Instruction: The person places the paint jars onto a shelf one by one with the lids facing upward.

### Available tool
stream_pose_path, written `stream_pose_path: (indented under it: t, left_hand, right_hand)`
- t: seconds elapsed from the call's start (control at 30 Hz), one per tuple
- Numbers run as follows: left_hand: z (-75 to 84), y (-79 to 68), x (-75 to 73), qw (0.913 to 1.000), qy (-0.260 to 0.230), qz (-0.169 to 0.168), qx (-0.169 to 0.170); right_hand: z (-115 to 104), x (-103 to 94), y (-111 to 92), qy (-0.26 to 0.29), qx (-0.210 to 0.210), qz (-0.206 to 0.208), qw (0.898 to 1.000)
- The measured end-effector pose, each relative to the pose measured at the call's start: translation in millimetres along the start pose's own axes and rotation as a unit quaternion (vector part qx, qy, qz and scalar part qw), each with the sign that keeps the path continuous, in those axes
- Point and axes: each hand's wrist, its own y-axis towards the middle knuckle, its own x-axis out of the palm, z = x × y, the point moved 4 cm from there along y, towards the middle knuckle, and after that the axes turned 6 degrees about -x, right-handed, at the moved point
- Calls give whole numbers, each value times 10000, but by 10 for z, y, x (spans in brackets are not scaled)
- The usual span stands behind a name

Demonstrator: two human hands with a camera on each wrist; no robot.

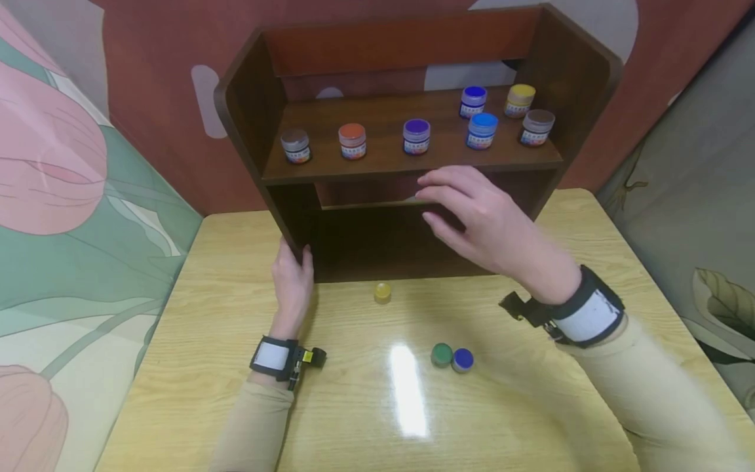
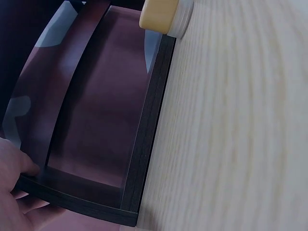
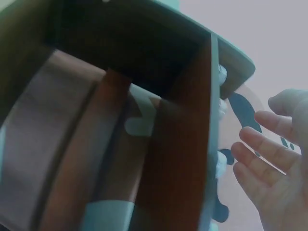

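Note:
A dark brown wooden shelf (image 1: 360,174) stands on the table, and my left hand (image 1: 291,278) grips its left side panel low down. The left wrist view shows that thumb inside the panel (image 2: 77,197) and fingers outside. My right hand (image 1: 478,219) hovers before the shelf with fingers loosely bent and nothing held. Small paint jars line the upper board: grey-lidded (image 1: 296,145), orange (image 1: 352,141), purple (image 1: 416,136), light blue (image 1: 482,131) and brown (image 1: 537,127) in front. Behind them are a dark blue jar (image 1: 473,101) and a yellow jar (image 1: 520,100).
On the table (image 1: 194,367), a yellow-lidded jar (image 1: 383,293) stands close to the shelf's front edge. Nearer to me, a green-lidded jar (image 1: 441,354) and a blue-lidded jar (image 1: 463,360) stand side by side. Patterned fabric (image 1: 147,78) hangs behind and at the sides.

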Motion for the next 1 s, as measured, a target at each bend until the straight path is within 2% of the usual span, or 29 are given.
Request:
stream_pose_path:
  t: [0.23, 0.3, 0.37, 0.47, 0.6, 0.7, 0.8, 0.9, 1.0]
  left_hand:
    - [-4, 8, -9, 10000, 32, 0, -19]
    - [-3, 7, -6, 10000, 39, -10, -15]
    - [-8, 9, 1, 10000, 52, -17, -14]
    - [-12, 13, 11, 10000, 65, -32, -7]
    - [-3, 20, 18, 10000, 74, -32, 13]
    - [10, 24, 17, 10000, 62, -30, 5]
    - [15, 25, 12, 10000, 74, -21, -13]
    - [13, 21, 9, 9999, 114, -14, -23]
    - [8, 13, 11, 9999, 128, -14, -17]
  right_hand:
    - [-50, 283, -418, 368, 176, -407, 9983]
    - [-64, 365, -557, 484, 243, -662, 9963]
    - [-83, 454, -700, 597, 349, -1088, 9916]
    - [-121, 596, -921, 780, 662, -1885, 9767]
    - [-197, 769, -1198, 1045, 1174, -2878, 9447]
    - [-264, 867, -1374, 1246, 1441, -3385, 9215]
    - [-316, 934, -1504, 1349, 1646, -3708, 9040]
    - [-350, 976, -1590, 1353, 1765, -3853, 8956]
    - [-378, 1015, -1637, 1269, 1700, -3807, 9000]
